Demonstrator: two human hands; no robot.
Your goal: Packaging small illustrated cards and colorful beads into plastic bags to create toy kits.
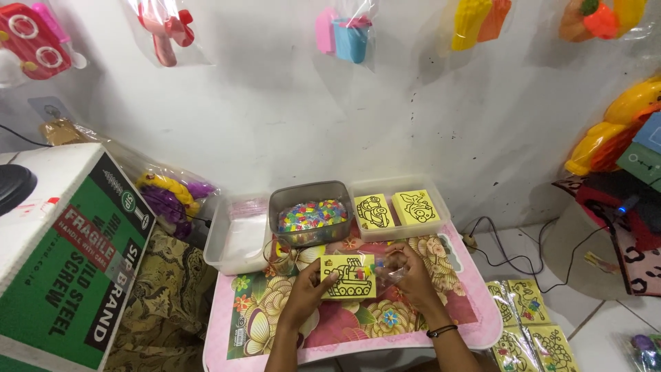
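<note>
Left hand (308,289) pinching yellow card (348,277), right hand (412,274) closed on clear bag (390,270); loose grip risks card slipping onto desk (475,324).

We see a matt yellow paper card (348,277) in our left hand (308,295), crinkly glossy plastic bag (392,270) under our right hand (413,275), shiny metal tin (310,215) beyond them.

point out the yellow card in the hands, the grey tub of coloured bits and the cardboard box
yellow card (350,277), head view, middle of its drawing
grey tub (310,239), head view, front wall
cardboard box (69,275), head view, green side panel
</note>
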